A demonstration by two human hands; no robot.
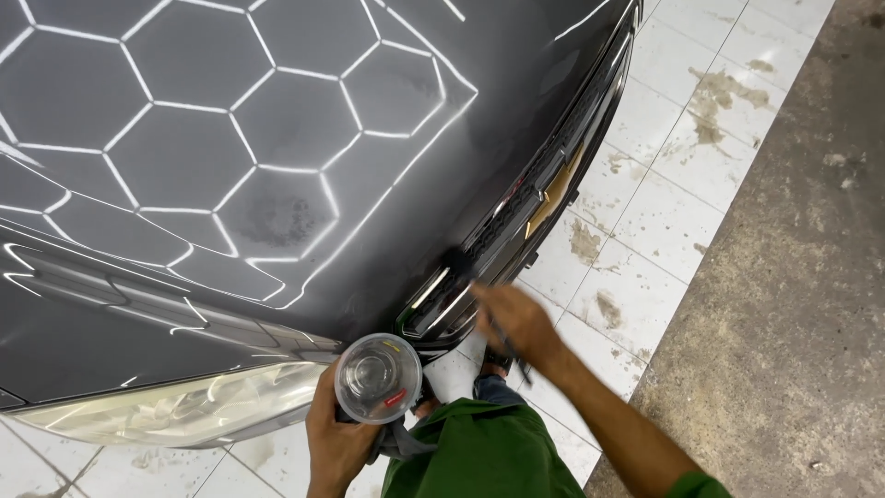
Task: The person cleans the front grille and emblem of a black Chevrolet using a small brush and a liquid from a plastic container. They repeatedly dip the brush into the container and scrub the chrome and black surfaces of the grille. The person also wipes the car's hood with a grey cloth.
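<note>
Clear plastic cup [377, 376] is sitting upright in our left hand [337, 435], fingers wrapped around it, just below the headlight [175, 412]. Our right hand [516, 322] is closing on a thin dark brush [505, 346], blurred, beside the grille [516, 207] of the dark car [230, 166].

Motion blurs the right hand [516, 318] and its thin dark tool [507, 341] at the grille [516, 217]; the frame crops the car's hood [230, 138] and headlight [175, 410].
</note>
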